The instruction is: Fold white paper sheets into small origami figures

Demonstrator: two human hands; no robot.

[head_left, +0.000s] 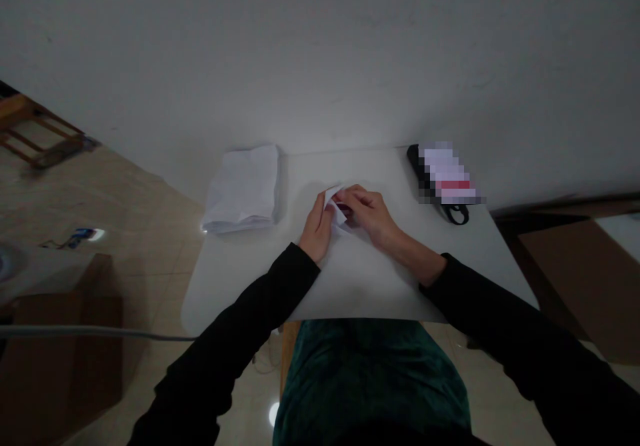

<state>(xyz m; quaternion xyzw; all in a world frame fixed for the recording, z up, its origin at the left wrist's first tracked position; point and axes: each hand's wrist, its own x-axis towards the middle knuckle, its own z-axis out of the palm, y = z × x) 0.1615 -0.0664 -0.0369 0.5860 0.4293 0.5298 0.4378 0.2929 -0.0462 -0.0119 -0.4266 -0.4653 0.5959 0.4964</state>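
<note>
A small folded sheet of white paper [336, 205] lies near the middle of the white table [360, 279]. My left hand [317, 227] rests on the paper's left side, its fingers pressed against the edge. My right hand [367, 211] comes in from the right with its fingertips pinched on the same paper. Both hands cover most of the sheet, so only its upper corner and a bit of its lower edge show. Both arms wear black sleeves.
A stack of white paper sheets [243, 188] sits at the table's far left. A black object [440, 183] with a loop strap and a blurred-out top lies at the far right. A brown cardboard box [60, 339] stands on the tiled floor at left; the wall is behind.
</note>
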